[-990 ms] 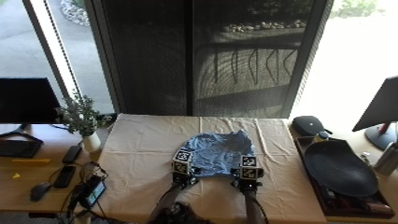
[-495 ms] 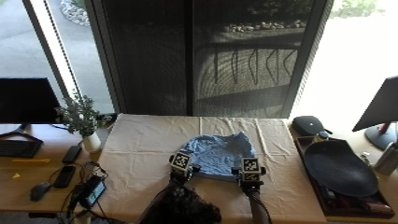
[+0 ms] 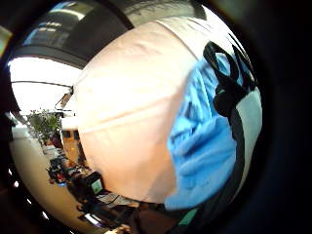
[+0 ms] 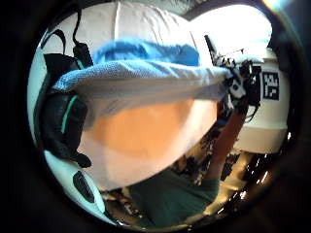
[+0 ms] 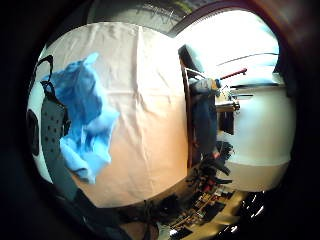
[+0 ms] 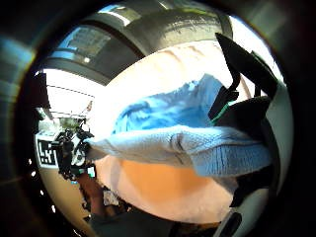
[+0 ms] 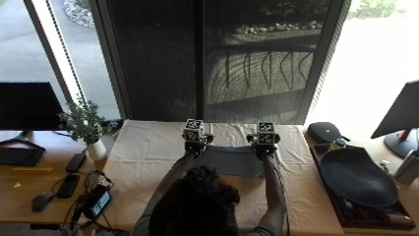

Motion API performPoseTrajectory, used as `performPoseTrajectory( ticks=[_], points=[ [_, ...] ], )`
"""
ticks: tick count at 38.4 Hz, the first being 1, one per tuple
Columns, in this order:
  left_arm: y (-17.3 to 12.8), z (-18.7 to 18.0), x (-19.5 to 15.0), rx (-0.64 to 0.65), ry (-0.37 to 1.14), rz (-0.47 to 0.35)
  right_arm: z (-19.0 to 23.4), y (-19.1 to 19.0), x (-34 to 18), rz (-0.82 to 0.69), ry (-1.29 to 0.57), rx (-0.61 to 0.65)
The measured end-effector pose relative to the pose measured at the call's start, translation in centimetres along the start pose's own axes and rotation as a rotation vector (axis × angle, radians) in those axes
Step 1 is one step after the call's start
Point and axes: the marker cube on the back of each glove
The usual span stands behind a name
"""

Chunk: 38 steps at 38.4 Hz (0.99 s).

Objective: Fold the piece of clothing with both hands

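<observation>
The garment [image 7: 225, 161], blue, is held raised over the cloth-covered worktop [image 7: 140, 157], stretched between both hands. The left hand [image 7: 193, 146] pinches one top corner; the right hand [image 7: 264, 147] pinches the other. Risks, as judged: a corner may slip from either grip, or uneven lowering may lay the fold skewed and creased.

Garment [image 5: 82, 117]: crumpled, hanging beside a black glove strap [image 5: 52, 135], above the cloth-covered table [image 5: 145, 110]. Dark tray [image 5: 202, 120] beside the table's edge. Cluttered floor items [image 5: 205, 195] beyond the table's end.
</observation>
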Motion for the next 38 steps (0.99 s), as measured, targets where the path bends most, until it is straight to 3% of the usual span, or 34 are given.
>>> performPoseTrajectory(
  ticks=[2,6,10,15,17,19,23,26,28,33,35,38],
  points=[
    [-1.9,2.0,-0.7,0.006,-0.039,-0.059,2.2,-2.5,-0.5,0.018,0.032,0.023],
    [-2.2,5.9,-2.2,-0.142,-0.135,-0.141,6.0,-5.1,-1.2,0.034,0.05,0.006],
    [-3.2,7.5,-2.9,-0.097,-0.059,-0.154,6.8,-7.8,-1.6,0.023,-0.04,0.161],
    [-2.9,6.6,-2.2,-0.091,0.154,-0.114,3.7,-4.9,-1.4,-0.056,-0.443,0.037],
    [-1.5,6.0,-1.6,-0.128,0.211,-0.104,3.3,-3.0,-1.2,-0.026,-0.641,-0.063],
    [-0.2,5.6,-1.0,-0.136,0.215,-0.08,3.8,-0.2,-0.9,0.047,-0.724,-0.189],
    [-0.3,5.6,-1.9,0.086,-0.117,-0.049,5.8,3.3,0.7,0.174,-0.543,-0.201],
    [0.4,7.0,-2.5,0.031,-0.332,-0.053,9.2,5.4,0.8,0.125,-0.54,-0.395],
    [0.7,8.3,-1.6,-0.024,-0.321,-0.035,10.6,6.1,1.6,0.144,-0.473,-0.396],
    [2.6,10.3,0.7,-0.225,-0.123,0.031,12.0,7.3,3.0,0.298,-0.32,-0.321],
    [1.0,11.9,0.5,-0.135,-0.097,0.041,12.4,7.5,2.7,0.32,-0.324,-0.299],
    [-0.7,13.5,0.0,-0.037,-0.071,0.032,12.0,7.3,-0.2,0.232,-0.508,-0.307]
  ],
)
